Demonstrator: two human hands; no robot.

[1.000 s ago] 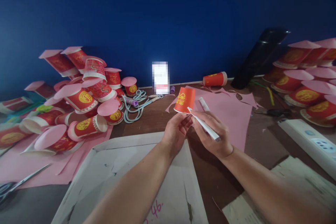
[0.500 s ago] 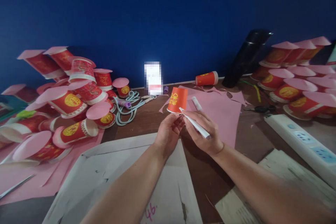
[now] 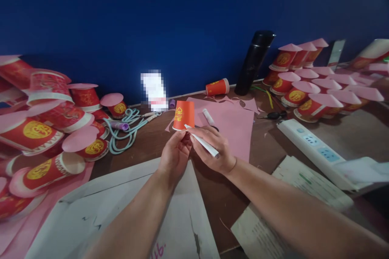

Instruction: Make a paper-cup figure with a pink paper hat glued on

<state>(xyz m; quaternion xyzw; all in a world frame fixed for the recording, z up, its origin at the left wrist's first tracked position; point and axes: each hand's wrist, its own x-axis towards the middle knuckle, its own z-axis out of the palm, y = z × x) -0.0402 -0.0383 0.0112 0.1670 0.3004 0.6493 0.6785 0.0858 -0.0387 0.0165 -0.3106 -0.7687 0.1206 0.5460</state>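
Observation:
My left hand [image 3: 175, 151] is closed on the rim of a red paper cup [image 3: 184, 114] with yellow lettering, which is held upside down with its white rim at the bottom. In my right hand [image 3: 214, 147] is a white marker pen [image 3: 203, 143], gripped like a writing tool. Its tip meets, or comes very close to, the lower side of the cup. Beyond the right hand, a white cap-like tube [image 3: 208, 117] lies on a pink paper sheet [image 3: 240, 131]. The inside of the cup is hidden.
Red cups with pink paper discs pile up at left [image 3: 38, 129] and stand in rows at right [image 3: 296, 96]. A black flask [image 3: 254, 62] leans on the blue wall. Also there: a power strip [image 3: 316, 149], pale blue cable [image 3: 121, 145], blurred bright screen [image 3: 154, 91] and white box [image 3: 127, 202].
The whole view has turned right, so everything shifts left and more cups show at right. Both hands keep their hold, and the pen tip stays by the cup's lower edge.

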